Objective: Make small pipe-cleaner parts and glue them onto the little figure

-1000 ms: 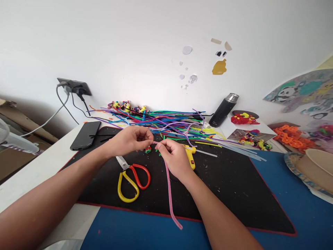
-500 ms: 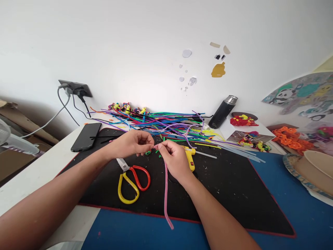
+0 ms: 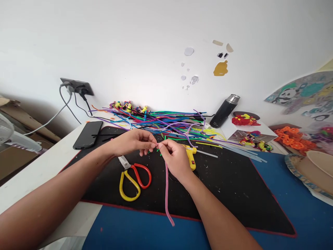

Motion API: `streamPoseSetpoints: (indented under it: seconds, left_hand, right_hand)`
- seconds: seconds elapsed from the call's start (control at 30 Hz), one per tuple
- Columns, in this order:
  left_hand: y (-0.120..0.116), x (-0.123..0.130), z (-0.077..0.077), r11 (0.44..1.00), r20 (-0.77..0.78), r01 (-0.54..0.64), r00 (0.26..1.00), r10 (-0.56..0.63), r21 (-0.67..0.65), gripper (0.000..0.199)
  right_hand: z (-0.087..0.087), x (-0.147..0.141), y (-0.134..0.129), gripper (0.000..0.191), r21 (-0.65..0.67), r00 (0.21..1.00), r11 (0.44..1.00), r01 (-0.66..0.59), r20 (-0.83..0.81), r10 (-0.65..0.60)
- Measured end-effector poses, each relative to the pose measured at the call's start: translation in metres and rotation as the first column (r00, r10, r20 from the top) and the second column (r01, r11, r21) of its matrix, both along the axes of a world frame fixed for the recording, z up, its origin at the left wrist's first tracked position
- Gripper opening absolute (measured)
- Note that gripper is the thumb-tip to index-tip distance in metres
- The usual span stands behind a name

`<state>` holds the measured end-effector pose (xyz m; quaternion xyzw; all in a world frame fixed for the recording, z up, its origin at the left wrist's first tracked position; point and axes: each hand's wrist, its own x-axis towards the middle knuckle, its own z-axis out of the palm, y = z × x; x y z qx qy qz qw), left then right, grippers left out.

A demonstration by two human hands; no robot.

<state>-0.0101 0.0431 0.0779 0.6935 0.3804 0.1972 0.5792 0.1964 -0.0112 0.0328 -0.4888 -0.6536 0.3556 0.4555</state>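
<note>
- Your left hand (image 3: 134, 141) was raised above the black mat (image 3: 234, 187), its fingertips pressed together on the top end of the pink pipe cleaner (image 3: 166, 187).
- Your right hand (image 3: 174, 158) met it fingertip to fingertip, pinching the same end just beside the left.
- The pink pipe cleaner hung from that shared pinch down across the mat, its free end curling over the mat's near edge onto the blue bench (image 3: 299, 215).
- Scissors (image 3: 134, 175) with one red and one yellow handle lay flat on the mat, below your left hand.
- A yellow glue gun (image 3: 191, 157) lay on the mat, just beside your right hand and partly hidden by it.
- A loose pile of coloured pipe cleaners (image 3: 166, 123) lay along the far edge of the mat.
- A black phone (image 3: 87, 134) rested at the far left; a dark flask (image 3: 224, 111) lay tilted at the far right of the pile.
</note>
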Motion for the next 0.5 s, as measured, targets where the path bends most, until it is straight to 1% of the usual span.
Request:
streamPoseSetpoints:
  seconds: [0.27, 0.4, 0.5]
  left_hand:
    - [-0.001, 0.000, 0.000, 0.999, -0.026, 0.007, 1.000, -0.008, -0.042, 0.028]
    - [-0.001, 0.003, -0.006, 0.998, 0.045, -0.045, 0.998, 0.046, -0.038, 0.027]
    - [0.001, 0.004, -0.015, 0.993, 0.127, -0.075, 0.988, 0.086, -0.090, 0.029]
  right_hand:
    - [-0.006, -0.001, 0.001, 0.028, 0.004, 0.998, 1.000, -0.024, 0.051, 0.024]
    - [-0.008, -0.001, 0.002, 0.027, 0.009, 0.999, 1.000, -0.018, 0.031, 0.018]
    - [-0.007, -0.002, 0.002, 0.028, -0.024, 1.000, 1.000, -0.018, -0.002, 0.018]
